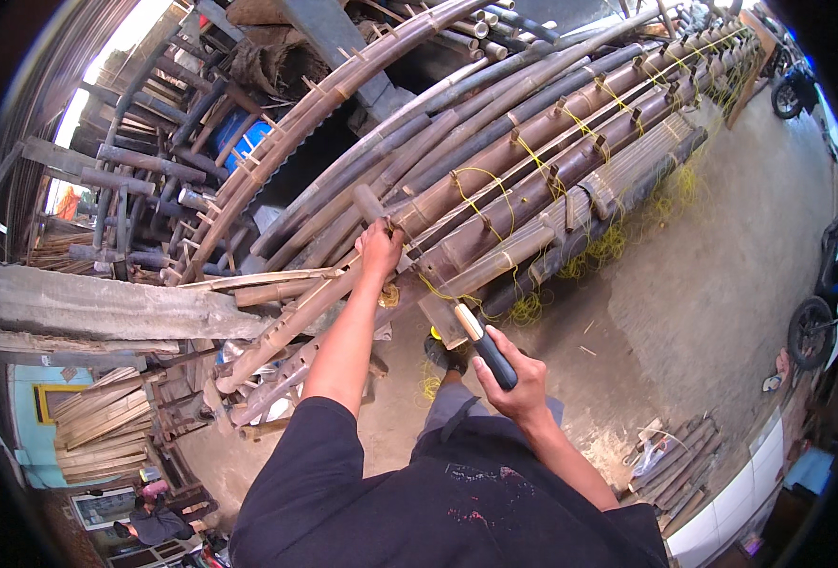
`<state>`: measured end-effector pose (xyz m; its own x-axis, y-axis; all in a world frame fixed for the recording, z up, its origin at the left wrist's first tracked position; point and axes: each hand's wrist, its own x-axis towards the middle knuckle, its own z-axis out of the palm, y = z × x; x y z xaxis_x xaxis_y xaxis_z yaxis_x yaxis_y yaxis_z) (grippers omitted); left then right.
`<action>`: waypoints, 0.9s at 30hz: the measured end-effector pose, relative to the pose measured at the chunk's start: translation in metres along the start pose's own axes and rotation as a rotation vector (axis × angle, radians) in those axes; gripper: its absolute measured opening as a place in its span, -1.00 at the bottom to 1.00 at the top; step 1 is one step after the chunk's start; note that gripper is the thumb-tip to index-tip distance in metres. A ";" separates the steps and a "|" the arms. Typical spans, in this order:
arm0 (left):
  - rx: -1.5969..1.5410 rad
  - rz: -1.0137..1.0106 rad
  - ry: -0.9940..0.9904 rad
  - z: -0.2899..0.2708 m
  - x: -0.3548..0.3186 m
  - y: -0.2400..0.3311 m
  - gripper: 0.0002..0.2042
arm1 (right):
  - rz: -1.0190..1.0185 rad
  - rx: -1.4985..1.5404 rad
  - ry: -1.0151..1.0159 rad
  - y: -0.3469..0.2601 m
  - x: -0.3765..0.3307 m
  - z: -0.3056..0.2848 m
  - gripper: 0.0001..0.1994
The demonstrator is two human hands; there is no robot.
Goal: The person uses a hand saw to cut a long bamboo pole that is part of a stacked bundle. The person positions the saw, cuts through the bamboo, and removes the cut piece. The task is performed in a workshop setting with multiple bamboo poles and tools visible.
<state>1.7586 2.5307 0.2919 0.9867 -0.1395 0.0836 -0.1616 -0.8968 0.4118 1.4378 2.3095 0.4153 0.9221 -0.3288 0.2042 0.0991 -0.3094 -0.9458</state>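
Both hands busy: left hand point(379, 248) grips hammer point(370, 202), right hand point(516, 377) chisel point(483, 345).

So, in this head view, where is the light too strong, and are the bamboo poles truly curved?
Head view: daylight blows out white at the upper left opening; the bamboo poles bow toward the rim, which fits fisheye bending, so true curvature cannot be told; dark corners frame the circle; the left hand and right hand look sharp.
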 end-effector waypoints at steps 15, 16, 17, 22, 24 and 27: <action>-0.617 -0.197 -0.336 -0.030 0.032 -0.041 -0.55 | -0.035 -0.045 -0.019 0.004 -0.008 0.008 -0.47; -0.599 -0.223 -0.394 -0.039 0.034 -0.029 -0.53 | -0.035 -0.053 -0.006 0.005 -0.009 0.008 -0.47; -0.582 -0.251 -0.449 -0.047 0.035 -0.019 -0.51 | -0.036 -0.061 0.003 0.005 -0.010 0.007 -0.47; -0.983 -0.401 -0.638 -0.052 0.046 -0.041 -0.52 | 0.013 -0.050 -0.031 0.000 -0.012 0.007 -0.47; -1.024 -0.419 -0.638 -0.047 0.052 -0.049 -0.54 | 0.024 -0.045 -0.021 -0.001 -0.013 0.008 -0.48; -0.465 -0.335 -0.645 -0.041 0.060 -0.033 -0.58 | -0.001 -0.060 -0.005 0.000 -0.013 0.011 -0.48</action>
<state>1.8228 2.5693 0.3203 0.7780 -0.2358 -0.5823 0.2881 -0.6897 0.6643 1.4299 2.3231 0.4095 0.9237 -0.3242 0.2043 0.0780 -0.3627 -0.9286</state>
